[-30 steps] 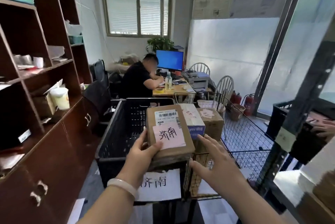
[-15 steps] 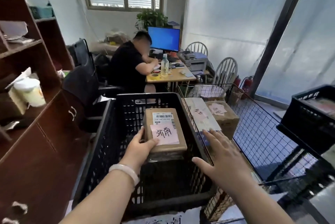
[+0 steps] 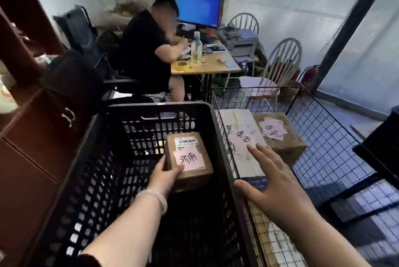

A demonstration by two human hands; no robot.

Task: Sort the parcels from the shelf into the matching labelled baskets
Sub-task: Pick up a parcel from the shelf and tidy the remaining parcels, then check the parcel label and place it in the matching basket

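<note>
A small brown cardboard parcel with a barcode label and a pink handwritten note is down inside the black plastic crate. My left hand grips its near left corner, thumb on top. My right hand hovers with fingers spread over the crate's right rim and the wire basket beside it, holding nothing. That basket holds a white box and a brown box, each with a pink note.
A brown wooden cabinet stands along the left. A person sits at a desk with a monitor behind the baskets. Another black crate sits at the right edge, with chairs beyond.
My left hand has carried the parcel from above the crate's front edge down into the crate. My right hand stays spread beside it. The view tilted downward.
</note>
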